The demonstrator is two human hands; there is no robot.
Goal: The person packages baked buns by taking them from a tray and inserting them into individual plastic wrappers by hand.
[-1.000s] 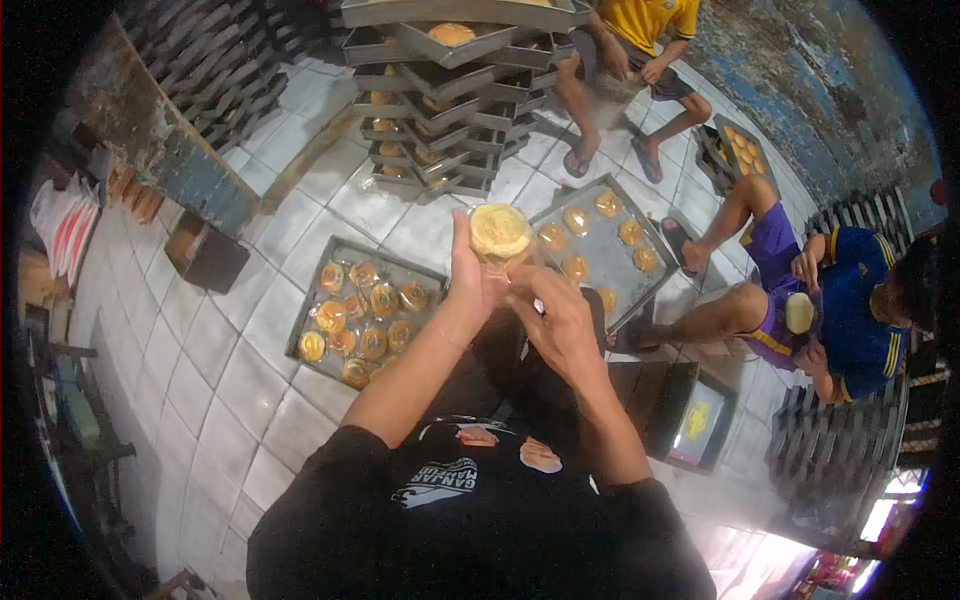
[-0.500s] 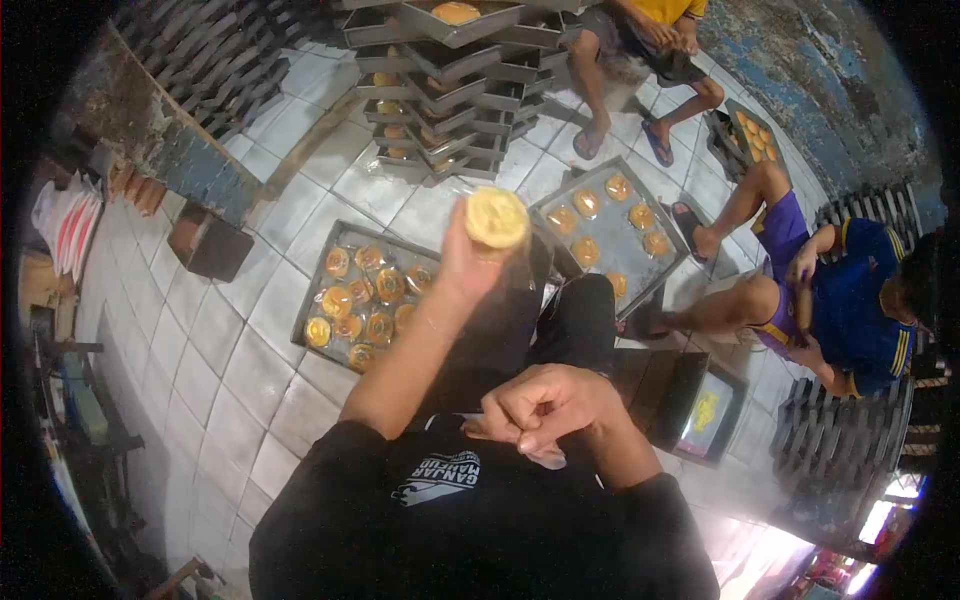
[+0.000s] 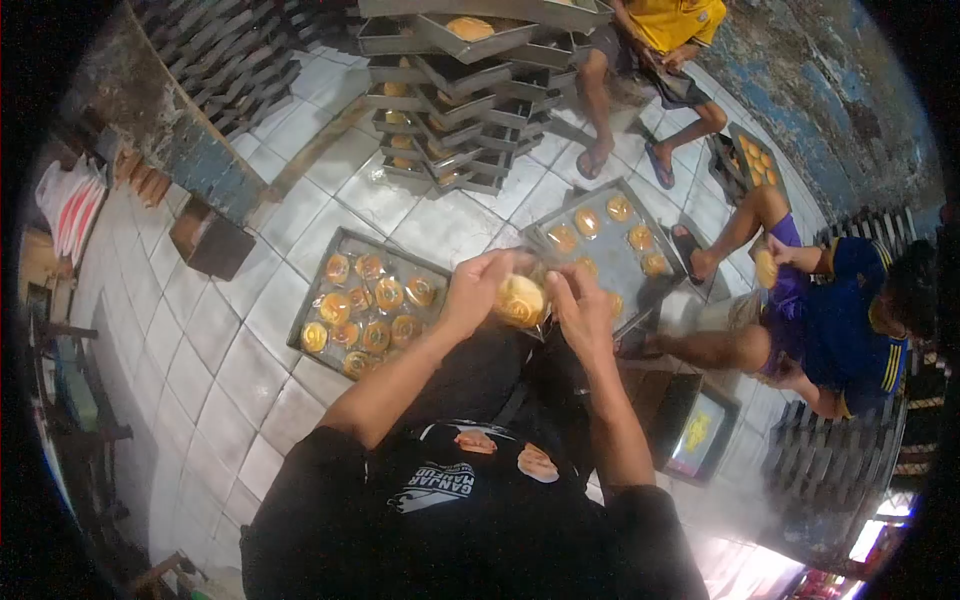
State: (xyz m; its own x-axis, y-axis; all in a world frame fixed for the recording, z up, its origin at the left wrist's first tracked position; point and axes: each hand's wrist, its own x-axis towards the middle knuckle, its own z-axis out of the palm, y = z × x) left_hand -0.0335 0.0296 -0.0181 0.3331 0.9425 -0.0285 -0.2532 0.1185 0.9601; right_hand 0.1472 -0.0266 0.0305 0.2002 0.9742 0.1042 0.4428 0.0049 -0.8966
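A round golden bun (image 3: 522, 300) in a clear plastic bag is between my two hands, above my lap. My left hand (image 3: 478, 292) grips the bag's left upper side, fingers closed. On the opposite side, my right hand (image 3: 586, 312) pinches the bag's edge between thumb and fingers. To the left, a metal tray (image 3: 297, 318) on the tiled floor holds several bagged buns (image 3: 358, 300). Beyond my right hand lies another metal tray (image 3: 628, 240), with several more buns (image 3: 588, 222) spaced apart; my hand and arm hide part of it.
A tall stack of metal trays (image 3: 470, 100) with buns stands ahead. At the right sits a person in a blue shirt (image 3: 840, 315), holding a bun (image 3: 766, 268). A person in a yellow shirt (image 3: 680, 25) sits farther back. A dark box (image 3: 212, 240) is at left.
My left hand has come down and closer with the bun. My right hand has moved forward from my chest to the bag. The seated person at right has raised a bun.
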